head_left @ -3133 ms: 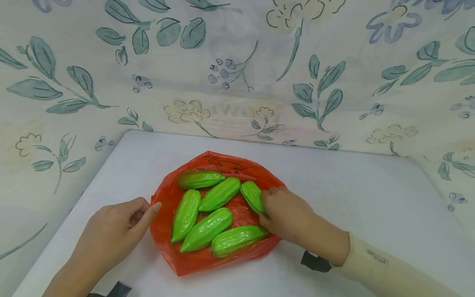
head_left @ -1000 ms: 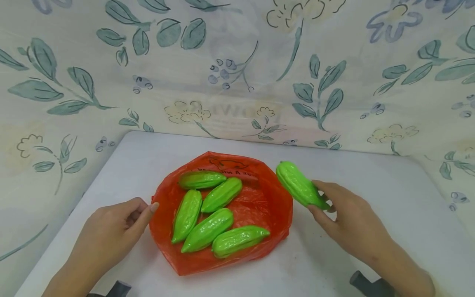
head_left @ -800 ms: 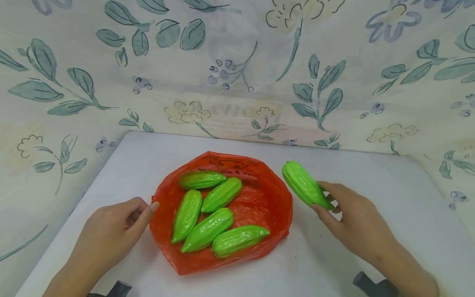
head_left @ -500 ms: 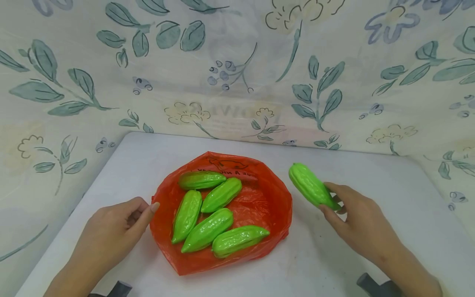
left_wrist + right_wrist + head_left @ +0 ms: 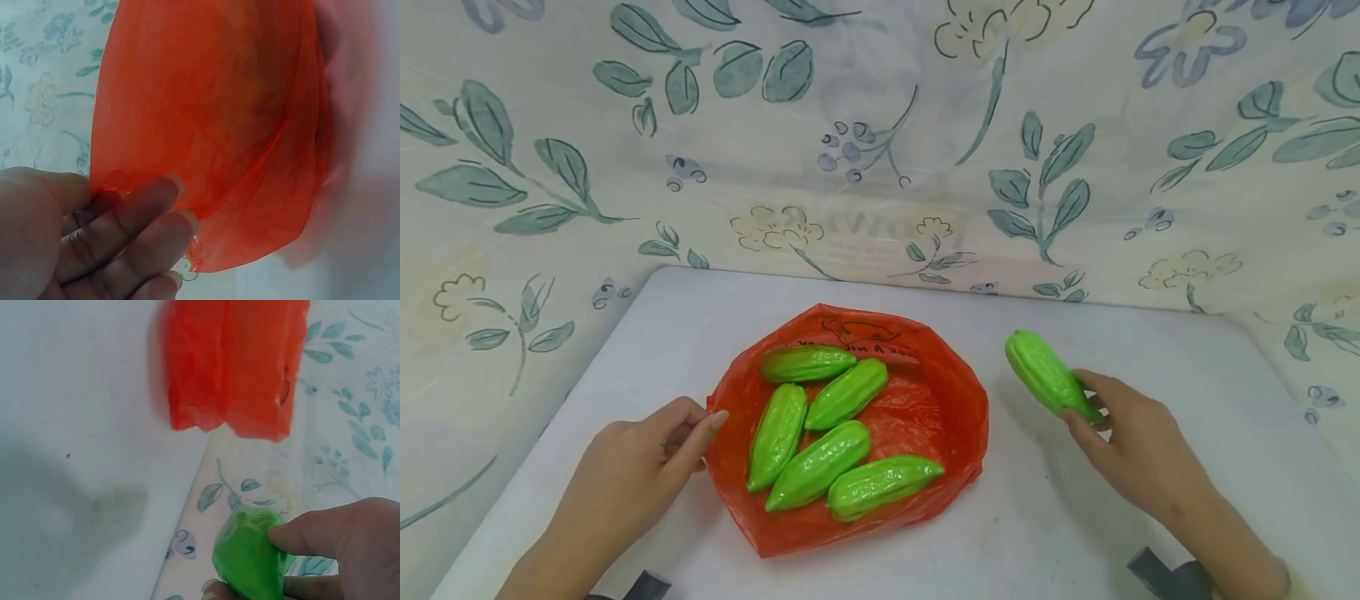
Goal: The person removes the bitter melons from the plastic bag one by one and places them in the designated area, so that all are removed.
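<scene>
So the right hand [image 5: 1142,454] has its grip on one shiny green veggie [image 5: 1047,373], up over the white counter [image 5: 1180,375], just right of the red bag [image 5: 951,417]. Left hand [image 5: 628,471] pinches the bag's left edge, and five more green veggies [image 5: 818,465] are sitting inside it.

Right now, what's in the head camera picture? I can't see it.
A right hand holds a green vegetable beside a red plastic bag of five more on a white table. The left hand pinches the bag's rim.
</scene>
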Demonstrator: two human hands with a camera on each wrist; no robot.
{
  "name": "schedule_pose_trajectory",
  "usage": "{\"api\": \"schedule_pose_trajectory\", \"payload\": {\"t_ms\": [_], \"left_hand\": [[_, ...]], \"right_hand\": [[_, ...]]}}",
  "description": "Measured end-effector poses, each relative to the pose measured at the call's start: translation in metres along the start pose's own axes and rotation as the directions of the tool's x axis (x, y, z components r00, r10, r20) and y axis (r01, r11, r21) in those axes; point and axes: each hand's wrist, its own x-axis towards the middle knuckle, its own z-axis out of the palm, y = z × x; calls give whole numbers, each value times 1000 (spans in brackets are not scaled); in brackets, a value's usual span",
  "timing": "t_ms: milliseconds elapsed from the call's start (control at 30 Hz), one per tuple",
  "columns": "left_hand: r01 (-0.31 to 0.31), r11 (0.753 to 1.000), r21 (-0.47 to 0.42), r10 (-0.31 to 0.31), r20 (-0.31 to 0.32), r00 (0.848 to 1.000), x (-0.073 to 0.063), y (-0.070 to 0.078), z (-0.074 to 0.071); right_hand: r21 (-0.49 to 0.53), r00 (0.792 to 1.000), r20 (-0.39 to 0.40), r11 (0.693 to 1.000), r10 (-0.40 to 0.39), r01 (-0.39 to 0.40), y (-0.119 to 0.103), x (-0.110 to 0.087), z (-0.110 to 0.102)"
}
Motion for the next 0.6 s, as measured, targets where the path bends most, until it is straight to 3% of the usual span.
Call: {"api": "schedule_pose_trajectory", "payload": {"t_ms": [300,600], "left_hand": [[26,999,-24,-24,77,997,3,0,2],[7,998,-59,-3,59,998,3,0,7]], "right_hand": [[21,1000,5,1000,4,-4,16,7,12],[29,1000,17,999,23,-24,25,18,26]]}}
